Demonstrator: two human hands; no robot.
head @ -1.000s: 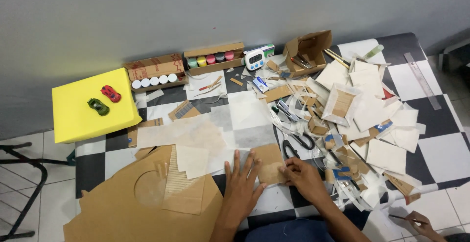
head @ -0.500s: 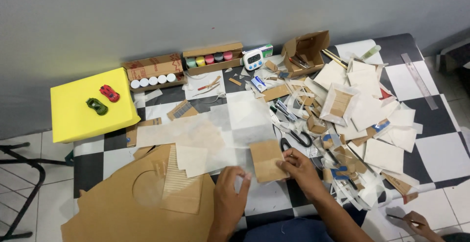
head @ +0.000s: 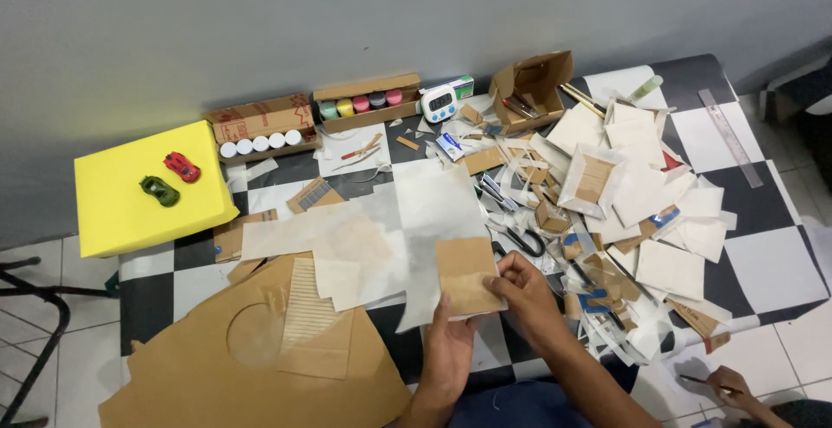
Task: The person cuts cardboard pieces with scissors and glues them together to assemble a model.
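Note:
A small brown cardboard rectangle (head: pixel 466 274) is held over the checkered table (head: pixel 763 263) by both of my hands. My left hand (head: pixel 449 347) pinches its lower edge from below. My right hand (head: pixel 523 288) grips its right side with thumb on top. Sheets of translucent white paper (head: pixel 381 237) lie just left of the piece, and a large brown cardboard sheet (head: pixel 260 350) with a circle cut in it lies at the lower left. Black-handled scissors (head: pixel 524 242) rest just above my right hand.
A yellow block (head: pixel 121 203) with a red toy car (head: pixel 182 166) and a green toy car (head: pixel 160 191) sits at the left. Cardboard boxes of paint pots (head: pixel 360 103), a small timer (head: pixel 439 103), a metal ruler (head: pixel 730 138) and many paper scraps (head: pixel 641 194) crowd the table. Another person's hand (head: pixel 732 387) holding a thin stick appears lower right.
My left hand left the tabletop and came under the cardboard piece. The piece is now held by both hands, lifted slightly toward me.

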